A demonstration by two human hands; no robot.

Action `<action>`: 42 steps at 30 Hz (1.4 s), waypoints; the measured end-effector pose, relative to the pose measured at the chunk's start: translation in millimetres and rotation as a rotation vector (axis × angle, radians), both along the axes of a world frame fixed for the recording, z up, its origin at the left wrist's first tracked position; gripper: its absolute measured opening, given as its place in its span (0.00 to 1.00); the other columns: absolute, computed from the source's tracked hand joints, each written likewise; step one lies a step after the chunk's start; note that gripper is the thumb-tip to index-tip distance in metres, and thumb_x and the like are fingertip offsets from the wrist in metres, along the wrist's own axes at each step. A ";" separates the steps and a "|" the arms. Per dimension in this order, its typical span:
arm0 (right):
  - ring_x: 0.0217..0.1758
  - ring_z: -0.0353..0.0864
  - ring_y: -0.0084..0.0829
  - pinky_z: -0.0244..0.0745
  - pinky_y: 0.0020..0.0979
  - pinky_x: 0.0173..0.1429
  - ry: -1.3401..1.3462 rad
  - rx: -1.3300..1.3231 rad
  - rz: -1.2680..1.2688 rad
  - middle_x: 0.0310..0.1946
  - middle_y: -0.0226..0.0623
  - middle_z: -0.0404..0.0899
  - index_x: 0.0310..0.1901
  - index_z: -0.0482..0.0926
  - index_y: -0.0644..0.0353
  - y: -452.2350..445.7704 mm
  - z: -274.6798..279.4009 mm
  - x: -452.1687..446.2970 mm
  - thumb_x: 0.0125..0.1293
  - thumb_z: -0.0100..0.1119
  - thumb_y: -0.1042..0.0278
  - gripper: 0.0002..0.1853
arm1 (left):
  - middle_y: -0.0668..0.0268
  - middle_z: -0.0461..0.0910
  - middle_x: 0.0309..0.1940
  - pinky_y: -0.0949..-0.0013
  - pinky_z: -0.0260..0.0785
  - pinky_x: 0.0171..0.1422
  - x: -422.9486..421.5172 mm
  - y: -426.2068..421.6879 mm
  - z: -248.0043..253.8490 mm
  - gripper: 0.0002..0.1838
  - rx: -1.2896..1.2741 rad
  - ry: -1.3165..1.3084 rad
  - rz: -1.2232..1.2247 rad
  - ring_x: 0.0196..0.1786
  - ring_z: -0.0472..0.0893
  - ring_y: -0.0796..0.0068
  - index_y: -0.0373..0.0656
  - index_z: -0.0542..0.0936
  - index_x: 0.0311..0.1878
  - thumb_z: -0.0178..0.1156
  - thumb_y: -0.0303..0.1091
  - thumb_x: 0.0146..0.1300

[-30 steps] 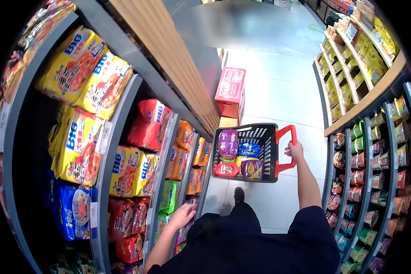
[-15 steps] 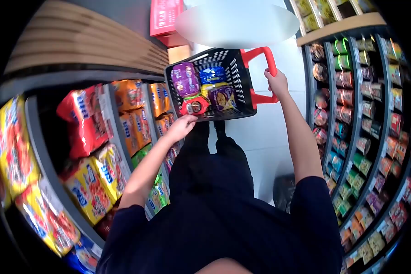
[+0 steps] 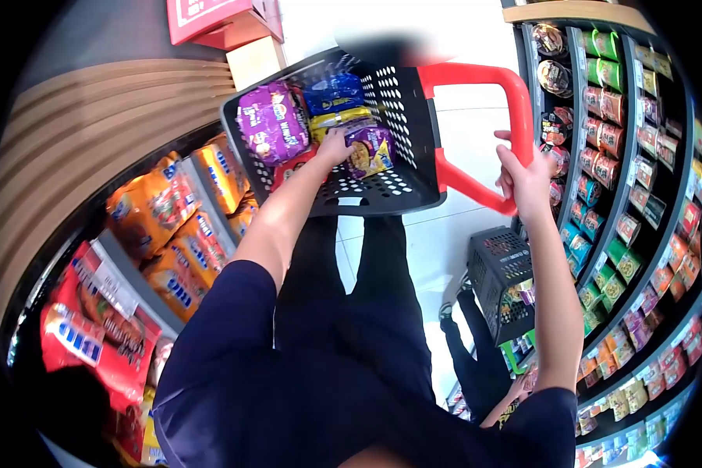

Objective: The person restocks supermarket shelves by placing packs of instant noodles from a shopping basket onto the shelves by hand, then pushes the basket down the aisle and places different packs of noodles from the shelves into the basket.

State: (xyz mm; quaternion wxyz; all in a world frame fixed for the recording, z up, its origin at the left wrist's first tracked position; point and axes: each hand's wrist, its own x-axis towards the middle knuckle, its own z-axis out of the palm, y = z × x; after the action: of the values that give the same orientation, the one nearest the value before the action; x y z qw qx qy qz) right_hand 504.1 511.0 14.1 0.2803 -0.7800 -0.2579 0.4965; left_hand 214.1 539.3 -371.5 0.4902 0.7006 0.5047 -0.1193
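My left hand (image 3: 334,147) reaches inside the black basket (image 3: 417,129), its fingers at the yellow pack (image 3: 340,118) and beside a purple-and-yellow pack (image 3: 369,153); what the fingertips hold, if anything, is hidden. A large purple pack (image 3: 273,123) lies at the basket's left side, a blue pack (image 3: 334,93) near the back, and a red pack (image 3: 291,168) partly under my left forearm. My right hand (image 3: 525,175) is at the red handle (image 3: 522,109), with fingers curled around its right side.
Shelves of orange noodle packs (image 3: 164,203) and red packs (image 3: 97,335) stand on the left. Cup noodles (image 3: 604,129) fill shelves on the right. A red box (image 3: 218,19) is at upper left. Another person (image 3: 476,374) stands at lower right near a second black basket (image 3: 501,273).
My left hand has moved from the basket's near edge into it. The basket appears larger and closer. The other person and second basket have come further into view.
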 end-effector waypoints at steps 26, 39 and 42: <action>0.14 0.63 0.16 0.70 0.21 0.28 0.091 0.043 0.008 0.17 0.25 0.63 0.55 0.71 0.67 -13.7 -7.8 0.4 0.70 0.54 0.67 0.17 | 0.58 0.69 0.65 0.60 0.66 0.67 -60.8 -71.2 175.9 0.26 0.351 -0.325 0.471 0.66 0.71 0.55 0.43 0.81 0.52 0.74 0.23 0.46; 0.16 0.68 0.15 0.66 0.19 0.27 0.030 0.062 -0.066 0.18 0.25 0.70 0.53 0.75 0.66 -16.4 -7.5 -12.5 0.69 0.56 0.69 0.14 | 0.61 0.77 0.56 0.62 0.67 0.66 -211.3 -143.1 266.1 0.29 -0.399 -0.618 1.284 0.58 0.77 0.69 0.39 0.70 0.62 0.67 0.24 0.57; 0.16 0.68 0.15 0.66 0.19 0.27 0.017 0.066 -0.062 0.19 0.26 0.71 0.53 0.75 0.67 -15.8 -7.4 -11.9 0.68 0.57 0.69 0.15 | 0.61 0.79 0.53 0.63 0.70 0.62 -230.7 -147.1 261.8 0.24 -0.408 -0.621 1.336 0.55 0.79 0.69 0.38 0.71 0.58 0.66 0.24 0.58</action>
State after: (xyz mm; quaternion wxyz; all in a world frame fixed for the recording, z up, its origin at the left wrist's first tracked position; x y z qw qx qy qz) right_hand 492.2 495.2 6.7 0.3232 -0.7738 -0.2476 0.4853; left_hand -16.6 392.2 -109.7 0.6972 0.1436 0.6282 0.3140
